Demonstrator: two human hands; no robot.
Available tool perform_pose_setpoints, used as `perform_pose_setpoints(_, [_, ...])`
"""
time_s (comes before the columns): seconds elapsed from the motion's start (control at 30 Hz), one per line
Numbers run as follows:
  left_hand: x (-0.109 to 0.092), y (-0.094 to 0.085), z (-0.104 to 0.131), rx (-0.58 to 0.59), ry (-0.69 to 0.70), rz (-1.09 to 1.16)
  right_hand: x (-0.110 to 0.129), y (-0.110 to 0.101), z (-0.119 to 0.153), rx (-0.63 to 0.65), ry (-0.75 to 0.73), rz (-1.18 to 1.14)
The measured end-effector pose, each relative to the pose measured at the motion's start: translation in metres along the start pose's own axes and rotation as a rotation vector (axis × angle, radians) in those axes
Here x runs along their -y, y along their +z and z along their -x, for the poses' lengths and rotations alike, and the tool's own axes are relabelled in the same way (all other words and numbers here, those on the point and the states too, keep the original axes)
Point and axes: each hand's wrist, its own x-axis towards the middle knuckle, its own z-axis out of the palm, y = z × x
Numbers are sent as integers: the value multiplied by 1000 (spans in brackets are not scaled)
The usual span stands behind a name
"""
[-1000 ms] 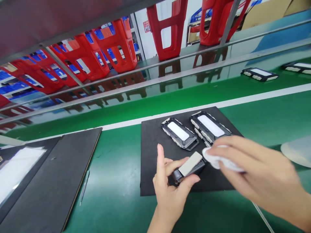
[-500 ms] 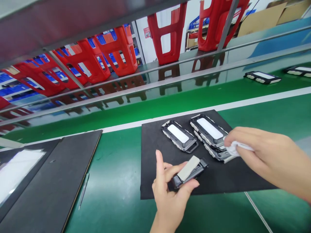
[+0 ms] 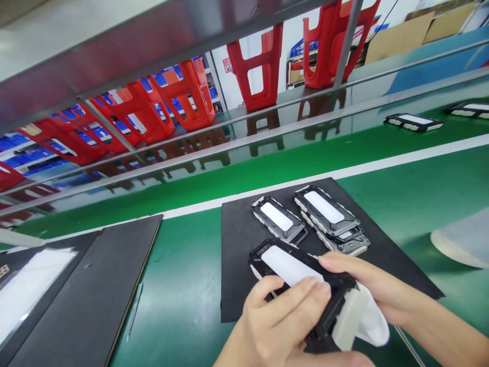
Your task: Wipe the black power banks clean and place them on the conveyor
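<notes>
Close to me, both hands hold a flat black device that looks like a rugged power bank [image 3: 294, 267], its white panel facing up. My left hand [image 3: 278, 311] wraps its near side, with fingertips on the panel. My right hand [image 3: 378, 283] grips the far right end, thumb on top, with a white cloth [image 3: 372, 318] bunched beneath it. A pale flap [image 3: 347, 318] sticks out from the end nearest me. Behind my hands, a similar power bank [image 3: 277, 216] lies on the black mat [image 3: 237, 275]. To its right, others are stacked [image 3: 326, 206], partly overlapping.
More such devices [image 3: 414, 122] lie on the green belt at the far right. A dark board [image 3: 114, 265] with white sheets [image 3: 34, 285] is at left, and a thin strip [image 3: 134, 311] beside it. Red stools [image 3: 255, 71] stand beyond a metal frame. A pale rounded object [image 3: 464, 237] is at right.
The power bank in my left hand has turned from end-on to panel-up. My right hand has come left from beside the stack, bringing the cloth, and now grips the power bank too.
</notes>
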Motion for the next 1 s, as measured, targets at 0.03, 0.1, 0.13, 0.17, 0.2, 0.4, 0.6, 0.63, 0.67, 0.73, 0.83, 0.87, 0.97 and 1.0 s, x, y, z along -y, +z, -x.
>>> perform_pose_setpoints(0.03, [0,3,4,-31,-15,-26,2,1,1,-29,-27,-15])
perform_pose_setpoints(0.1, [0,14,16,-139,-151,-68,7,2,3,0,-83,-15])
perform_pose_setpoints(0.13, [-1,20,22,-215,-279,-61,10,1,3,67,-130,31])
perform_pose_setpoints(0.17, [-2,26,27,-308,-474,16,12,1,2,146,-177,83])
perform_pose_setpoints(0.2, [-3,31,30,-432,-700,161,13,0,1,219,-219,129])
perform_pose_setpoints(0.4, [1,32,-6,-570,-1584,1575,7,-2,-8,395,-350,297])
perform_pose_setpoints(0.6, [14,25,-40,-535,-1335,2052,9,-6,-3,179,-447,430])
perform_pose_setpoints(0.63, [16,24,-41,-542,-1300,2061,13,-7,1,81,-499,431])
perform_pose_setpoints(0.67, [17,23,-42,-547,-1267,2063,16,-8,6,-26,-566,424])
perform_pose_setpoints(0.73, [19,21,-43,-546,-1211,2060,21,-6,18,-223,-752,450])
perform_pose_setpoints(0.83, [21,20,-47,-565,-1187,2026,25,10,33,-233,-1115,777])
perform_pose_setpoints(0.87, [20,20,-49,-571,-1192,2013,25,18,36,-110,-1223,921])
perform_pose_setpoints(0.97, [19,21,-53,-569,-1192,1984,23,40,36,224,-1418,1224])
perform_pose_setpoints(1.0, [19,21,-54,-567,-1177,1982,23,46,34,227,-1461,1285])
